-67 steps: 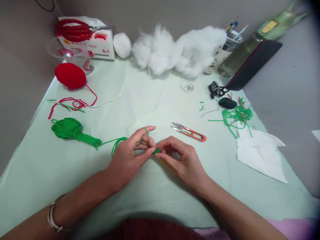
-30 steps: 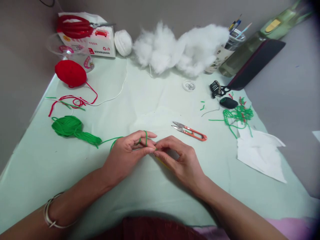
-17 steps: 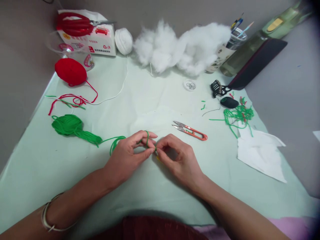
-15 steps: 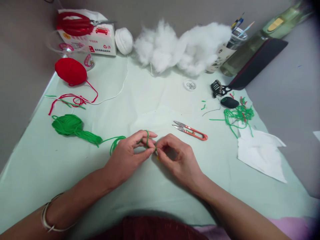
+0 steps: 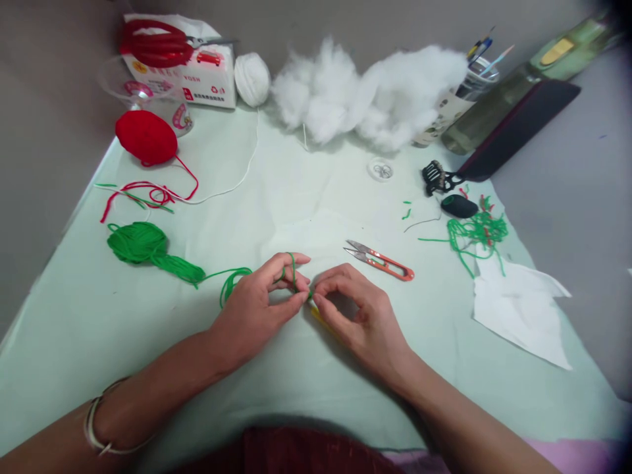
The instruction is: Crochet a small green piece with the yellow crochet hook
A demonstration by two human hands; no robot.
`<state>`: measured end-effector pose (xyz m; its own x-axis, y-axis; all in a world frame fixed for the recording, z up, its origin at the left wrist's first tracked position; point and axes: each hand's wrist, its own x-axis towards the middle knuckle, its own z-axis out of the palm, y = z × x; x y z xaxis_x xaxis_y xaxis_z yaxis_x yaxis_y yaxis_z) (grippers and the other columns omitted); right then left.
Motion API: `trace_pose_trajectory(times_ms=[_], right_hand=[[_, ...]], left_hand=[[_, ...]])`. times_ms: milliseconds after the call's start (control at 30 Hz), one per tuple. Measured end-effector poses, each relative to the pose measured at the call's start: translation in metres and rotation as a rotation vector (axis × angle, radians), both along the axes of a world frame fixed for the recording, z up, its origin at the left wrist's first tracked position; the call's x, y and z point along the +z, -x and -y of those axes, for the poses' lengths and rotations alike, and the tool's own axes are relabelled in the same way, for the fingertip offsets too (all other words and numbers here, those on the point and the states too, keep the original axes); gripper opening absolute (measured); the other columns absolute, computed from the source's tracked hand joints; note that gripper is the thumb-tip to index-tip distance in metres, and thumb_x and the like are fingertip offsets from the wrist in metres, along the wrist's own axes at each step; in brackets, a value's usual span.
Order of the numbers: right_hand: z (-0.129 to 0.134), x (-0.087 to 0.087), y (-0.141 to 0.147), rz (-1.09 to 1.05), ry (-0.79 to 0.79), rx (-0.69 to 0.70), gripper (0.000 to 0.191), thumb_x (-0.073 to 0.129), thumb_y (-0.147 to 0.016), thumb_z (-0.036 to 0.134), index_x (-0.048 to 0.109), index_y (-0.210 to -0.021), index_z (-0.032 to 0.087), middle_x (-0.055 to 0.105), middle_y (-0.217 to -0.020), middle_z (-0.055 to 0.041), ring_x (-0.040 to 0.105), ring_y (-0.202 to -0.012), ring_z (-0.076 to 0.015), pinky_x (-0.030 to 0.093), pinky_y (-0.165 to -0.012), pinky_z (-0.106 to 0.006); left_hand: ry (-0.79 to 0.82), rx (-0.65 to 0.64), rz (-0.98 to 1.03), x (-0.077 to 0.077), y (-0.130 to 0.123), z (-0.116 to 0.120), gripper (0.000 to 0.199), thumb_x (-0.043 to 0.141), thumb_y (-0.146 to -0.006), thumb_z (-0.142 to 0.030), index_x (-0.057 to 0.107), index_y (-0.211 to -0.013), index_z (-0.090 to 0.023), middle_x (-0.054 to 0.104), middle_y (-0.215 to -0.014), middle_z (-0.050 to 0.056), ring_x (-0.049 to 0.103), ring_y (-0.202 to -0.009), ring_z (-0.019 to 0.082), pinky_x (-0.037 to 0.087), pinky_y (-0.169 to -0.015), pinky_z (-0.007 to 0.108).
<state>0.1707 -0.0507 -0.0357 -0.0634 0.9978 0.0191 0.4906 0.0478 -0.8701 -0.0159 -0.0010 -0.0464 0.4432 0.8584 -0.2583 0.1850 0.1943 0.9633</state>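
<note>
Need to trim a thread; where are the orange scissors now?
In the head view, the orange scissors lie right of centre on the table, just beyond the right hand.

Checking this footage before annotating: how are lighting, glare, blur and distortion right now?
Head view: soft light, with a diffuse shadow on the cloth below the right hand; a small glare spot on the clear cup. Also head view: the green bottle looks blurred and stretched near the dark upper-right corner; the orange snips look sharper, but the pinched green yarn is indistinct.
</note>
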Motion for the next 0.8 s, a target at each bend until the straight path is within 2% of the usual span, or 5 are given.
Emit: trace_pose_trajectory(times_ms=[133,367,633,800], right_hand=[[0.0002,-0.0042,0.0012,0.004,-0.025,0.014,0.009,0.066,-0.093,0.016,0.069,-0.087,0.022,0.071,-0.092,-0.0031,0.067,-0.085,-0.0169,0.052,-0.075,-0.031],[0.0003,-0.0069,0.0067,0.025,-0.022,-0.013,0.013,0.063,-0.089,0.012,0.064,-0.082,0.023,0.071,-0.09,-0.0035,0.067,-0.084,-0.0187,0.051,-0.074,-0.033],[-0.0025,-0.005,0.0072,0.048,-0.027,-0.005,0.015,0.061,-0.084,0.01,0.061,-0.077,0.023,0.07,-0.09,-0.0042,0.067,-0.083,-0.0189,0.05,-0.072,-0.031],[-0.0023,-0.0049,0.0067,0.022,-0.021,-0.011,0.014,0.062,-0.085,0.01,0.065,-0.078,0.023,0.069,-0.091,-0.0041,0.067,-0.084,-0.0177,0.049,-0.067,-0.029]], left_hand=[[0.012,0.004,0.015,-0.0025,0.0014,0.0001,0.026,0.067,-0.087,-0.028,0.063,-0.112,-0.022,0.072,-0.095,0.001,0.072,-0.101,0.021,0.053,-0.106,0.044],[0.033,0.003,0.014,-0.0018,0.0015,0.0008,0.032,0.07,-0.086,-0.029,0.063,-0.117,-0.023,0.073,-0.089,0.0,0.073,-0.113,0.023,0.053,-0.107,0.042],[-0.109,-0.019,-0.108,-0.0009,-0.0004,0.0023,0.034,0.06,-0.087,-0.023,0.061,-0.121,-0.022,0.068,-0.092,-0.001,0.073,-0.094,0.019,0.056,-0.099,0.039],[-0.131,-0.055,-0.131,0.0004,0.0012,0.0008,0.024,0.058,-0.087,-0.022,0.06,-0.111,-0.022,0.066,-0.093,-0.001,0.074,-0.099,0.02,0.055,-0.098,0.039]])
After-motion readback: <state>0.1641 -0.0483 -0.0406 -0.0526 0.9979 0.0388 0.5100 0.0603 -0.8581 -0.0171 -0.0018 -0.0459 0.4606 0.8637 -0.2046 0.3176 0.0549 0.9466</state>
